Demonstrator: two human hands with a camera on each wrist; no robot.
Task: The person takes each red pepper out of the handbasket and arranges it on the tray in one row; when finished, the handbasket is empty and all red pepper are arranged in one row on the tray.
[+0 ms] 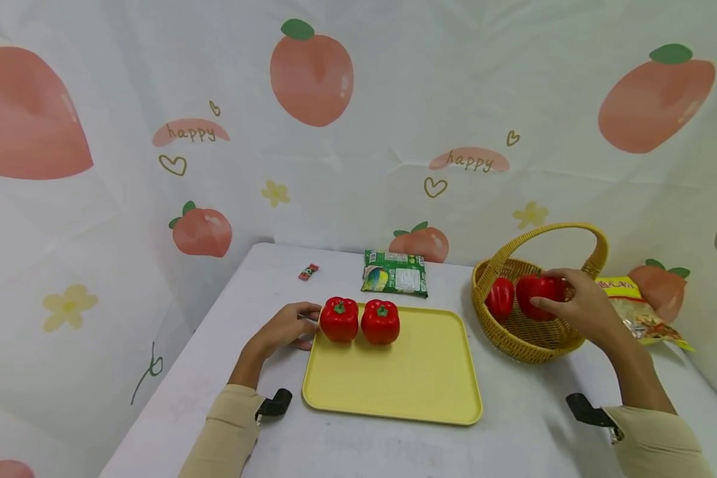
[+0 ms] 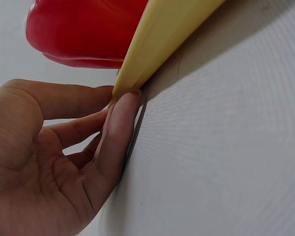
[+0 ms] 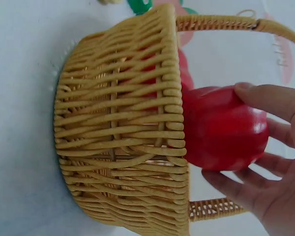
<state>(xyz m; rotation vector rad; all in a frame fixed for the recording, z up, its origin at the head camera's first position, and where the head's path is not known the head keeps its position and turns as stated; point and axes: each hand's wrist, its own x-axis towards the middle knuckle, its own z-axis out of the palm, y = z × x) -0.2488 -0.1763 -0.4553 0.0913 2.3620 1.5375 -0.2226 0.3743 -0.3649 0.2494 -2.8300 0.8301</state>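
Observation:
My right hand [image 1: 587, 307] grips a red bell pepper [image 3: 225, 129] with thumb and fingers spread round it. That pepper sits at the mouth of a yellow wicker basket [image 3: 123, 118], partly past the rim in the right wrist view. Another red pepper [image 1: 500, 299] lies inside the basket, on its left. With thumb and fingertips, my left hand [image 2: 54, 147] pinches the left edge of a yellow tray [image 1: 394, 388]. Two red bell peppers stand side by side at the tray's back left: one pepper [image 1: 338, 320] close to my left fingers, the other pepper [image 1: 380, 322] to its right.
A green packet [image 1: 394, 273] lies behind the tray, and a small red-and-green wrapped piece [image 1: 308, 271] lies to its left. Right of the basket is a yellow-topped food bag [image 1: 639, 312]. A patterned cloth [image 1: 358, 166] hangs behind the white table [image 1: 358, 445].

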